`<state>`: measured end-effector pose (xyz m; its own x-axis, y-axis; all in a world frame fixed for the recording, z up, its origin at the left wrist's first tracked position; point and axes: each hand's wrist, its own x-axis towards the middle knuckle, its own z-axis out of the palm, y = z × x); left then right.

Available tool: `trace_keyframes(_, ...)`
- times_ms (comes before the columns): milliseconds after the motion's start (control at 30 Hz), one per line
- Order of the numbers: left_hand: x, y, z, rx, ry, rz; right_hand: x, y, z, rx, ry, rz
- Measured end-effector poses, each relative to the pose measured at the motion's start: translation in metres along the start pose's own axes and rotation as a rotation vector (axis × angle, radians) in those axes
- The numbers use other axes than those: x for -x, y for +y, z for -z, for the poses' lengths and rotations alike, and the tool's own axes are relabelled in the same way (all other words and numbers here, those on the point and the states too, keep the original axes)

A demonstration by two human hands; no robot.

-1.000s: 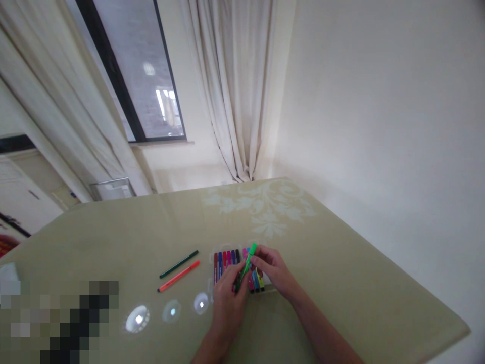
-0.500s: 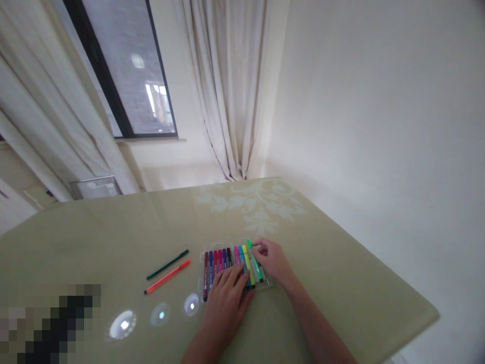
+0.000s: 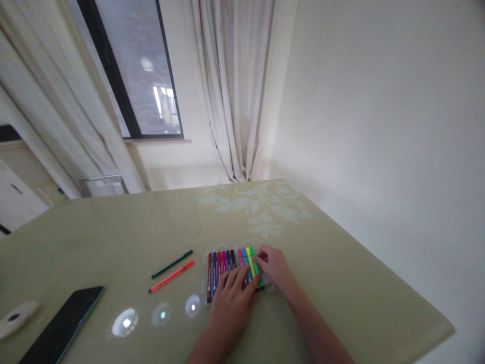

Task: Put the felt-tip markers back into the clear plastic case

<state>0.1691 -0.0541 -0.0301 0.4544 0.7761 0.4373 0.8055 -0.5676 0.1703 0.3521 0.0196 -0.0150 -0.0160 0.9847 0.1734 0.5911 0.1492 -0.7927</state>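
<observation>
A clear plastic case (image 3: 206, 283) holds a row of felt-tip markers in several colours, from dark red on the left to green on the right. My left hand (image 3: 232, 301) lies flat over the lower part of the row, fingers outstretched on the markers. At the right end, the thumb and fingers of my right hand (image 3: 276, 267) are pinched at the upper part of the green marker (image 3: 253, 251), which rests beside the yellow marker (image 3: 248, 252). Left of the case, a dark green marker (image 3: 172, 264) and an orange marker (image 3: 172, 276) lie on the table.
A dark phone or tablet (image 3: 62, 326) lies on the table (image 3: 125, 227) at lower left, beside a white rounded object (image 3: 17, 318). Round light reflections show on the glossy surface. Curtains (image 3: 237, 91), a window and a wall (image 3: 379, 126) stand beyond the table edges.
The green marker has moved left and now sits against the yellow one, my right hand following it. My left thumb has shifted onto the lower green marker. The view has turned slightly left.
</observation>
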Motion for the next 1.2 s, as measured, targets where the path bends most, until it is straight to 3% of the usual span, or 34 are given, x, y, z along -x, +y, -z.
trace_keyframes(233,-0.003,-0.006,0.01,0.108,-0.013,-0.027,-0.002,0.003,0.003,-0.085,-0.02,-0.006)
trace_keyframes(333,-0.008,-0.032,0.029,0.169,-0.03,0.121,-0.003,0.005,0.002,-0.127,-0.03,-0.025)
trace_keyframes(533,0.014,-0.11,0.055,-0.151,-0.029,0.456,-0.003,0.004,0.001,-0.166,-0.017,-0.025)
trace_keyframes(667,0.034,-0.13,0.056,-0.248,-0.059,0.589,-0.002,-0.001,0.002,-0.185,-0.03,-0.049)
trace_keyframes(800,0.032,-0.13,0.056,-0.199,-0.047,0.625,-0.001,-0.007,0.003,-0.293,-0.013,-0.104)
trace_keyframes(933,0.023,-0.11,0.057,0.239,0.067,0.68,0.005,-0.021,0.0,-0.331,0.042,-0.034)
trace_keyframes(1033,0.018,-0.078,0.052,0.545,0.144,0.558,0.015,-0.036,-0.012,-0.366,-0.117,0.031)
trace_keyframes(1133,0.014,-0.047,0.045,0.658,0.132,0.371,0.025,-0.047,-0.026,-0.417,-0.283,0.08)
trace_keyframes(1200,0.014,-0.038,0.041,0.695,0.141,0.322,0.028,-0.05,-0.033,-0.459,-0.331,0.072)
